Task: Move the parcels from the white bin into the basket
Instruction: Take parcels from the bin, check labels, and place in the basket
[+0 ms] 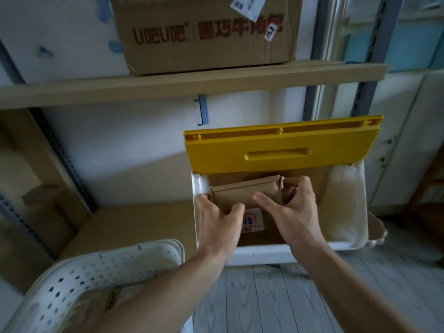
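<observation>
The white bin (pixel 343 203) stands on the floor with its yellow lid (pixel 281 150) tipped up at the back. Inside it both hands grip a brown cardboard parcel (pixel 242 191). My left hand (pixel 218 219) holds the parcel's left end and my right hand (pixel 295 210) holds its right end, thumb across the front. Below it lies another brown parcel with a white and red label (pixel 252 222). The white perforated basket (pixel 91 272) sits at the lower left, with a brown parcel (pixel 96 301) partly visible in it behind my left forearm.
A wooden shelf (pixel 192 82) crosses above, carrying a large printed cardboard box (pixel 204 34). Flat cardboard (pixel 134 224) lies on the low shelf left of the bin. Metal rack posts (pixel 370 87) stand at right. Grey plank floor (pixel 276 304) lies in front.
</observation>
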